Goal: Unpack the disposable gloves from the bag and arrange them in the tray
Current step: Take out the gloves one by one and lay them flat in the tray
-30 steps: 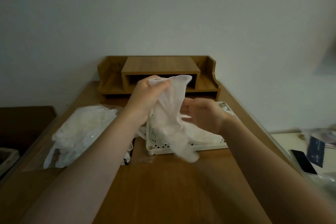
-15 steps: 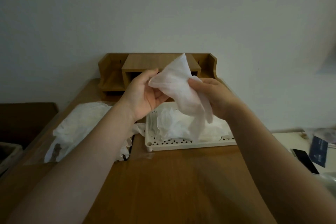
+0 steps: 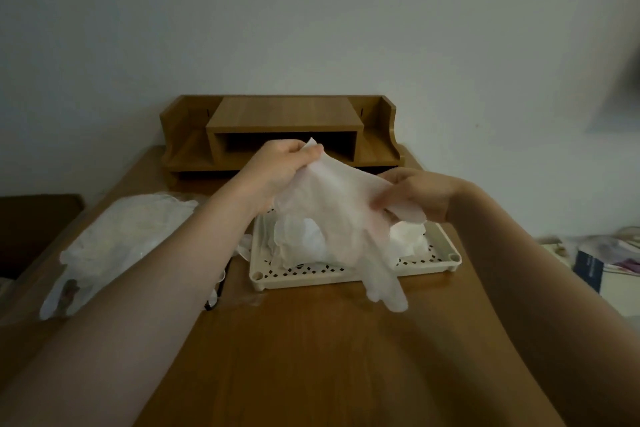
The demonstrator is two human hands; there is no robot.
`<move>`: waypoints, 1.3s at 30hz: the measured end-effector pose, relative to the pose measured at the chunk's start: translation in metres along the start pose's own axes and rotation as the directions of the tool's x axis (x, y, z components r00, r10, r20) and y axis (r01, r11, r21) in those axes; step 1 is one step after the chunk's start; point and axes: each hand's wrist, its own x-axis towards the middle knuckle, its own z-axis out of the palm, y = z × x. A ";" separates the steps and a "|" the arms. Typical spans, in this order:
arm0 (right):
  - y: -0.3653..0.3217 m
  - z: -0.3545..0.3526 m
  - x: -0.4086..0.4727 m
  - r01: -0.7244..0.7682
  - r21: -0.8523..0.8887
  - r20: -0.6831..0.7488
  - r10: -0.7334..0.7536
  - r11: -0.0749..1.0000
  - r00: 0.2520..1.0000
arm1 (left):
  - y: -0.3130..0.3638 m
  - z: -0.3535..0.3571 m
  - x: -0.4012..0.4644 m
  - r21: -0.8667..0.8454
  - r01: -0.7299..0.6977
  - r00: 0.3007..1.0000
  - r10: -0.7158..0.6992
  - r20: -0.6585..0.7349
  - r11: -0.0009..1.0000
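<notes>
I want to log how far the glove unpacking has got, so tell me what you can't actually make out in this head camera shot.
- Gloves in the tray: count unclear; the held glove covers the pile.
- Bag: contents unclear; the left forearm crosses it and the plastic is cloudy.
- Right hand: fingertips hidden behind the glove.
- Items at the right edge: blurred, cut off.

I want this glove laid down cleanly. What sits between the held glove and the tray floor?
Both hands, left hand and right hand, hold the glove over the tray. Earlier-placed gloves are piled beneath it; nothing else visible intervenes.
</notes>
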 end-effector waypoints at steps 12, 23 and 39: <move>0.019 -0.061 0.037 0.058 -0.444 -0.732 -0.399 0.894 0.552 | 0.002 0.013 0.066 0.007 -0.075 0.989 0.075 -0.125 0.997; 0.080 -0.019 0.029 -0.009 -0.951 -0.211 -0.625 0.311 0.752 | -0.067 0.004 0.034 0.503 -0.183 0.976 0.093 0.199 0.845; 0.076 0.023 0.003 -0.079 -0.620 -0.228 -0.083 0.781 0.970 | -0.079 -0.008 -0.006 0.768 -0.283 0.922 -0.057 0.383 0.575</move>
